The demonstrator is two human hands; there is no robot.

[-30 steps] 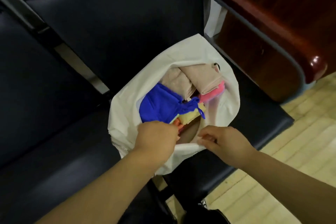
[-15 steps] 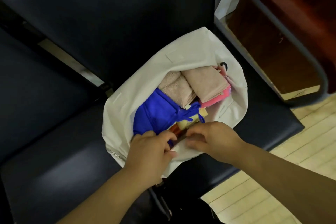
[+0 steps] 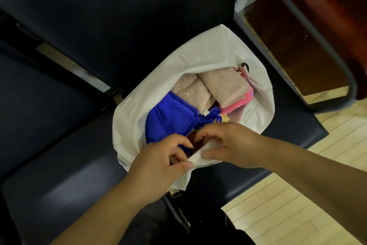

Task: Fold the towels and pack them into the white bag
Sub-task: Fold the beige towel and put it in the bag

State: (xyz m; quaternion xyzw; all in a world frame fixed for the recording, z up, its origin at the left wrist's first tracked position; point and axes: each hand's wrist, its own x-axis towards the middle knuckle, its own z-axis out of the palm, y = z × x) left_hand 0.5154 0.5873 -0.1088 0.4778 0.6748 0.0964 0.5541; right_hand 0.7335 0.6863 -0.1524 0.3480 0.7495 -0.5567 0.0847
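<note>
Hands have closed in at 6 o'clock on the white bag [image 3: 208,62], left hand [image 3: 158,163] and right hand [image 3: 228,143] both pinching its rim. It's on the chair [image 3: 59,165], towels [image 3: 224,83] folded inside, so packing looks done.

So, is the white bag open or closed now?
Open. The white bag gapes wide, showing the blue towel and beige towels inside; the left hand and right hand pinch its near rim.

White bag [image 3: 208,62] holds blue [image 3: 168,113], beige [image 3: 224,83] and pink towels [image 3: 236,104] on a navy seat [image 3: 59,175]
</note>
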